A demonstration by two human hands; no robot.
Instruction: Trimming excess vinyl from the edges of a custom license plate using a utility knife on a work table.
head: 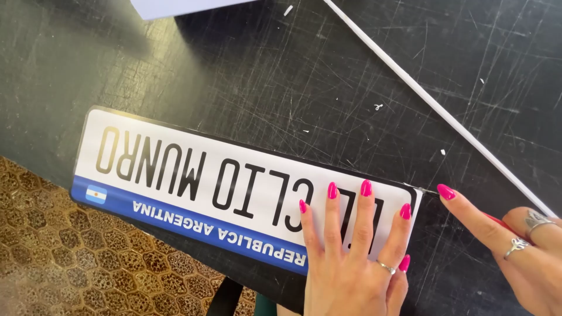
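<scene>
Head view, looking down: a long rectangular plate-style sign (234, 187) lies flat on the dark work table (281, 76), set diagonally, its far end near the table's edge above the patterned floor (52, 257). Sign: glossy white face, black border with rounded corners, large black lettering, a blue band along one long side with a small flag emblem; the print reads upside down to me.

Surroundings: a thin white strip (433, 105) runs diagonally across the table from the top edge down to my right hand, lying apart from the sign. A corner of pale sheet (170, 6) shows at the top edge. Small white offcut flecks (377, 107) are scattered on the table. Nothing covers the sign except my own left hand.

Left hand (351, 257): laid flat on the near end of the sign, fingers (365, 210) spread and pressing the surface; nothing gripped. Pink nails, a ring on one finger.

Right hand (521, 246): index finger extended along a slim red-handled blade tool (497, 221), fingers closed around it; the fine tip meets the sign's corner edge. Rings on two fingers.

Materials: table black, matte, heavily scored with fine cut marks; floor brown with a honeycomb pattern.
</scene>
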